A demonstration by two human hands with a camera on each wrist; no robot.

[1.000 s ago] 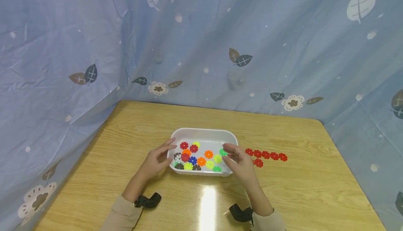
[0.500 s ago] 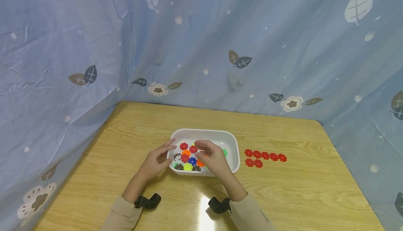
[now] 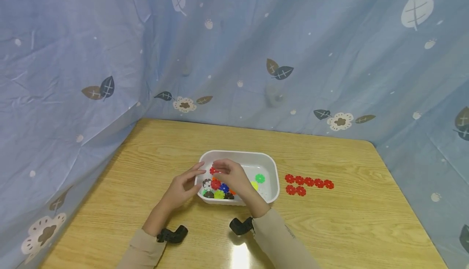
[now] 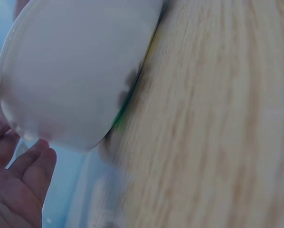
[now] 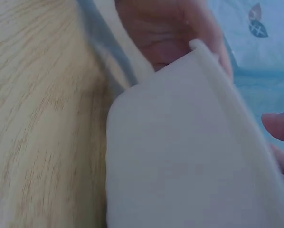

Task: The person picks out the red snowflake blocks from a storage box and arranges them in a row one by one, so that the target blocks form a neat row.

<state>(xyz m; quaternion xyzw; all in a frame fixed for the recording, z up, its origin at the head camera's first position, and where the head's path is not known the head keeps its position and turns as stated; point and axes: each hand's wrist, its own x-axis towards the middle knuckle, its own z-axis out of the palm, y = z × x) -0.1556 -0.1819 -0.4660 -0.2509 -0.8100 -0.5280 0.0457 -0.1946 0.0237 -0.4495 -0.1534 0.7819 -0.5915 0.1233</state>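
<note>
A white plastic tray (image 3: 253, 154) holds flower-shaped plastic discs in several colours. My left hand (image 3: 177, 189) rests at the tray's left end, its fingertips at the rim; in the left wrist view the fingers (image 4: 40, 166) lie against the outer wall. Over the tray's left half reaches my right hand (image 3: 234, 179), thumb and fingers apart near a red disc (image 3: 212, 171). Nothing shows between them. Another red disc (image 3: 215, 184), a blue disc (image 3: 224, 187) and a yellow disc (image 3: 219, 194) lie below its fingertips. The hand hides some discs.
To the tray's right, red discs lie flat on the wooden table (image 3: 366, 212): a back row (image 3: 309, 181) of several touching discs and a front row (image 3: 295, 190) of two. A green disc (image 3: 260, 178) lies in the tray's right half. Blue patterned cloth (image 3: 234, 57) hangs behind the table.
My right hand has moved left from the tray's right end to above its left half, uncovering the front row's left red disc. My left hand has stayed at the rim.
</note>
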